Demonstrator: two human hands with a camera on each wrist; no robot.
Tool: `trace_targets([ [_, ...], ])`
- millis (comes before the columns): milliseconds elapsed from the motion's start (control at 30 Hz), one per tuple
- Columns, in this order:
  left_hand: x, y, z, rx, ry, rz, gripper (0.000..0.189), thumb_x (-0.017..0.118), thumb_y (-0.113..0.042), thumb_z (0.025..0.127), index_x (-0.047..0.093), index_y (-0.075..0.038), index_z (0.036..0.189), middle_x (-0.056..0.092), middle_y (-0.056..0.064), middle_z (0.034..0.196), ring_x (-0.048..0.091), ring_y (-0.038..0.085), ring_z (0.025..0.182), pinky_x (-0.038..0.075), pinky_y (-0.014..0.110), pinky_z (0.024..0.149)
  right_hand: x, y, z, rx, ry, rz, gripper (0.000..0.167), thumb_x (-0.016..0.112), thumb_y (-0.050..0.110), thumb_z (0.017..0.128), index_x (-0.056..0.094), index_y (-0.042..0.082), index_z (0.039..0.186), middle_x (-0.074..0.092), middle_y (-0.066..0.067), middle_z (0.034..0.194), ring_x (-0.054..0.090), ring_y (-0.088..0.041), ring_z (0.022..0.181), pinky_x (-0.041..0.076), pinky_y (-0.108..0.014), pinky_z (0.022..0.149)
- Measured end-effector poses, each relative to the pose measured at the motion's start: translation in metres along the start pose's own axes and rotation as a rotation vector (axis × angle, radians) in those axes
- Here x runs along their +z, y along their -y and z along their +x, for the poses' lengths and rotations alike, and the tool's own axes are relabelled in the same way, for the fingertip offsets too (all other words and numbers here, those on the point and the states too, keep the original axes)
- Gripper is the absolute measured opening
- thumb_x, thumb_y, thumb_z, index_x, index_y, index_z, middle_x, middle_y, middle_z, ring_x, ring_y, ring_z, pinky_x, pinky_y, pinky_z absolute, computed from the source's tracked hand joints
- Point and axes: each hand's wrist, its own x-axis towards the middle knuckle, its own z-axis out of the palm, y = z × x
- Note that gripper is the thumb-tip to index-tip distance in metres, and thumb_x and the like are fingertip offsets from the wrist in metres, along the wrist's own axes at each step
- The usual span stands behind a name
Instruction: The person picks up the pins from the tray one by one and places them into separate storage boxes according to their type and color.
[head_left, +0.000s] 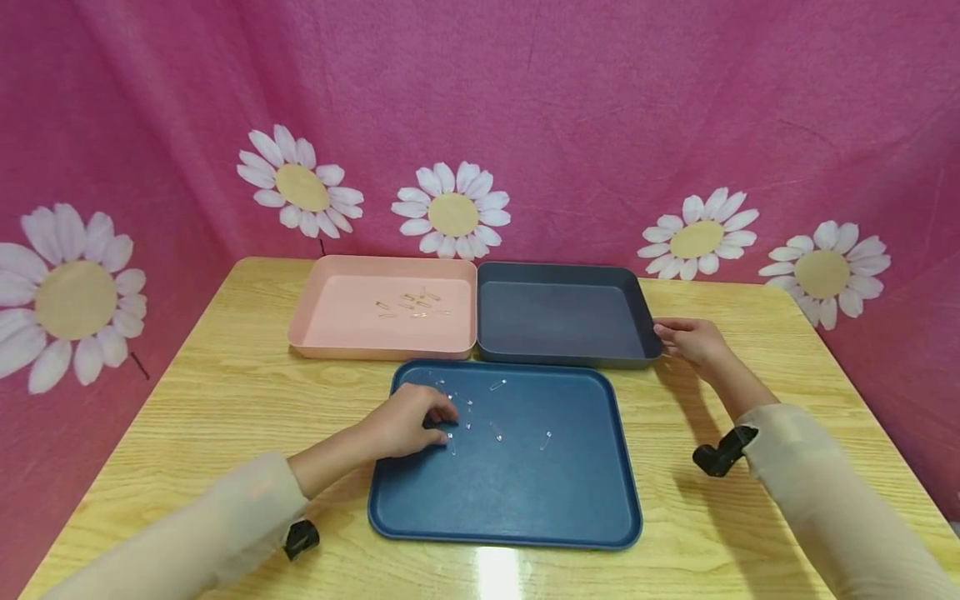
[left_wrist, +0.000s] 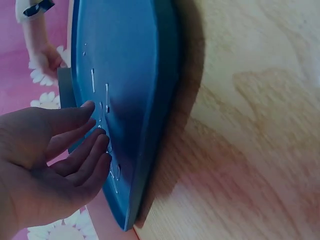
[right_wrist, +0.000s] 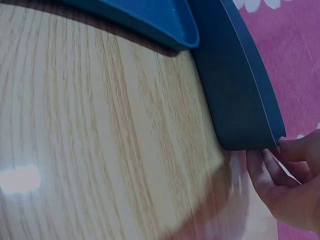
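Note:
My left hand (head_left: 408, 421) hovers over the left part of a blue tray (head_left: 517, 504), thumb and fingers bent and apart with nothing visible between them. Several silver safety pins lie scattered on that tray, one safety pin (head_left: 546, 440) off to the right and others close by the fingertips. In the left wrist view, the fingertips (left_wrist: 103, 140) overlap some of the pins. At the back right, my right hand (head_left: 693, 340) grips the right side of a dark grey tray (head_left: 562, 312). The right wrist view has its thumb (right_wrist: 290, 145) at the rim and the other fingers against the outer wall.
A pink tray (head_left: 337, 292) stands at the back left, side by side with the grey one, and bears several gold-coloured safety pins (head_left: 408, 297). All three trays are on a wooden table (head_left: 247, 375). Behind hangs a pink cloth (head_left: 570, 125) with daisies.

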Motion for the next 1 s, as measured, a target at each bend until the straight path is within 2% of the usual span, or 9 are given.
trace_targets([
  [200, 0.002, -0.003, 0.001, 0.039, 0.017, 0.063, 0.019, 0.076, -0.008, 0.081, 0.074, -0.008, 0.099, 0.073, 0.003, 0.097, 0.064, 0.014, 0.088, 0.057, 0.032, 0.082, 0.004, 0.001, 0.0, 0.003, -0.017, -0.026, 0.052, 0.047, 0.016, 0.1, 0.035, -0.013, 0.141, 0.058, 0.019, 0.083, 0.057, 0.011, 0.075, 0.054, -0.01, 0.073],
  [400, 0.004, 0.001, 0.005, 0.185, 0.034, 0.187, 0.014, 0.075, -0.013, 0.082, 0.074, -0.01, 0.095, 0.07, 0.0, 0.089, 0.06, 0.009, 0.081, 0.055, 0.026, 0.078, 0.005, 0.002, -0.001, 0.016, -0.036, -0.055, 0.051, 0.047, 0.017, 0.1, 0.036, -0.011, 0.142, 0.062, 0.002, 0.103, 0.056, 0.011, 0.075, 0.054, -0.01, 0.074],
  [467, 0.005, 0.002, 0.007, 0.22, 0.039, 0.195, 0.01, 0.076, -0.013, 0.082, 0.074, -0.011, 0.091, 0.068, -0.001, 0.085, 0.058, 0.007, 0.077, 0.053, 0.022, 0.074, 0.006, 0.002, -0.002, 0.015, -0.038, -0.05, 0.051, 0.047, 0.016, 0.1, 0.037, -0.011, 0.141, 0.063, 0.004, 0.099, 0.056, 0.01, 0.075, 0.054, -0.01, 0.073],
  [567, 0.007, 0.003, 0.011, 0.254, 0.062, 0.191, 0.006, 0.077, -0.013, 0.08, 0.072, -0.013, 0.083, 0.065, -0.004, 0.077, 0.054, 0.004, 0.071, 0.048, 0.017, 0.066, 0.007, 0.002, -0.004, 0.008, -0.04, -0.027, 0.05, 0.047, 0.014, 0.1, 0.036, -0.013, 0.141, 0.06, 0.016, 0.083, 0.057, 0.009, 0.074, 0.054, -0.011, 0.071],
  [667, 0.008, 0.002, 0.015, 0.235, 0.111, 0.182, 0.012, 0.076, -0.013, 0.081, 0.067, -0.015, 0.075, 0.06, -0.007, 0.07, 0.05, 0.003, 0.066, 0.044, 0.014, 0.061, 0.008, 0.001, -0.005, 0.0, -0.046, -0.018, 0.05, 0.048, 0.013, 0.099, 0.037, -0.013, 0.14, 0.057, 0.023, 0.075, 0.057, 0.009, 0.073, 0.054, -0.01, 0.07],
  [800, 0.006, -0.002, 0.019, 0.199, 0.194, 0.195, 0.02, 0.073, -0.012, 0.085, 0.062, -0.014, 0.069, 0.052, -0.007, 0.063, 0.047, 0.004, 0.062, 0.04, 0.015, 0.058, 0.009, 0.001, -0.005, -0.006, -0.067, -0.044, 0.049, 0.049, 0.014, 0.099, 0.04, -0.013, 0.139, 0.056, 0.024, 0.073, 0.056, 0.01, 0.071, 0.054, -0.011, 0.069],
  [967, 0.003, -0.006, 0.019, 0.22, 0.281, 0.238, 0.022, 0.063, -0.008, 0.091, 0.058, -0.011, 0.07, 0.048, -0.006, 0.064, 0.044, 0.005, 0.062, 0.037, 0.015, 0.06, 0.011, 0.002, -0.004, -0.011, -0.095, -0.063, 0.048, 0.049, 0.014, 0.098, 0.041, -0.013, 0.138, 0.056, 0.021, 0.075, 0.055, 0.009, 0.069, 0.055, -0.012, 0.068],
  [1000, 0.003, -0.007, 0.019, 0.223, 0.294, 0.23, 0.022, 0.061, -0.007, 0.092, 0.058, -0.01, 0.071, 0.048, -0.006, 0.065, 0.044, 0.005, 0.063, 0.037, 0.015, 0.06, 0.011, 0.002, -0.004, -0.009, -0.099, -0.071, 0.048, 0.049, 0.015, 0.099, 0.042, -0.013, 0.138, 0.06, 0.015, 0.079, 0.055, 0.009, 0.069, 0.055, -0.012, 0.069],
])
